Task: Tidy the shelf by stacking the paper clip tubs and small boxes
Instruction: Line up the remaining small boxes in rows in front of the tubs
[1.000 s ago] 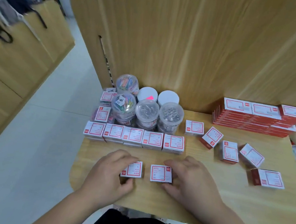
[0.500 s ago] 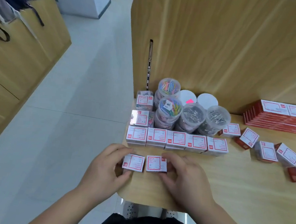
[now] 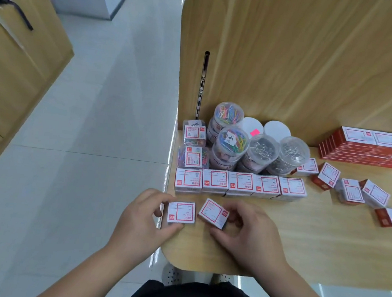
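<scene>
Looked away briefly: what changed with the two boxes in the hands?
The right hand has twisted its small white, red-printed cardboard box askew. The left hand still holds its matching box square; the box row and clear plastic paper clip tubs stayed put.

At the near left corner of the shelf (image 3: 300,244) we hold two small boxes side by side: the left box (image 3: 181,212) in our left hand (image 3: 140,222), and the right box (image 3: 213,212), tilted, in our right hand (image 3: 251,235). Behind them lies a row of boxes (image 3: 240,185), and behind that row the paper clip tubs (image 3: 260,152) stand before the back panel (image 3: 294,62). To the right lie loose boxes (image 3: 351,191), and behind those a pile of flat boxes (image 3: 367,151).
</scene>
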### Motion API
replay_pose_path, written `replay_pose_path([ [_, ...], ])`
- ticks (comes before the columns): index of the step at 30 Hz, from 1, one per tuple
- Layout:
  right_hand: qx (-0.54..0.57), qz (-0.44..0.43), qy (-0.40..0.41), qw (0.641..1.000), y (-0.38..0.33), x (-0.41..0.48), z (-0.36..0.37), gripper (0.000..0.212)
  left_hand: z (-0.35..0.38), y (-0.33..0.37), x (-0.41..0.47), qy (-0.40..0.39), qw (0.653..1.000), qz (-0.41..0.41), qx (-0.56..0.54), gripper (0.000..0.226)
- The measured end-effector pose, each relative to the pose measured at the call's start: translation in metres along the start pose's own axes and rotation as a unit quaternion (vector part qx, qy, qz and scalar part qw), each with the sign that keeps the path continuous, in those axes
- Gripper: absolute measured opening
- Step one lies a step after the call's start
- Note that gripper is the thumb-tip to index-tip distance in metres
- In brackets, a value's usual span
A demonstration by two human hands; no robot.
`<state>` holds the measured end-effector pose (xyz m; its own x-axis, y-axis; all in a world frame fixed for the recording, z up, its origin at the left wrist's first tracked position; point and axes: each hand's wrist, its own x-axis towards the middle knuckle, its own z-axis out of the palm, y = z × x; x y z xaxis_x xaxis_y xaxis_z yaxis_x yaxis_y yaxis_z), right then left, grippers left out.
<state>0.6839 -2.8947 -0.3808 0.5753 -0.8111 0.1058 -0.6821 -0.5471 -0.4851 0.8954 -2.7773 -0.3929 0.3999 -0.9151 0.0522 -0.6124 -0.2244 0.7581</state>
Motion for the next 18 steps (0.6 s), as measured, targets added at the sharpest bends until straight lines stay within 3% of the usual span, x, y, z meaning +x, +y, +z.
replay_pose_path([
  [4, -0.046, 0.002, -0.023, 0.999, 0.003, -0.005, -0.011, 0.052, -0.002, -0.003, 0.002, -0.019, 1.0, 0.008, -0.005, 0.048],
  [6, -0.026, -0.066, -0.073, 0.995, 0.005, -0.005, -0.017, 0.056, -0.004, -0.003, 0.003, -0.019, 1.0, 0.007, -0.006, 0.053],
  [9, -0.085, -0.18, -0.123, 0.972, 0.012, -0.001, -0.016, 0.059, -0.005, -0.002, 0.003, -0.015, 1.0, 0.005, -0.015, 0.06],
  [14, -0.143, -0.184, -0.045, 0.971, 0.006, -0.003, -0.005, 0.04, -0.005, 0.0, 0.004, -0.014, 1.0, 0.008, -0.018, 0.058],
  [18, -0.142, -0.148, 0.007, 0.979, -0.008, -0.006, 0.001, 0.039, -0.001, 0.003, 0.005, -0.002, 1.0, 0.004, -0.017, 0.052],
])
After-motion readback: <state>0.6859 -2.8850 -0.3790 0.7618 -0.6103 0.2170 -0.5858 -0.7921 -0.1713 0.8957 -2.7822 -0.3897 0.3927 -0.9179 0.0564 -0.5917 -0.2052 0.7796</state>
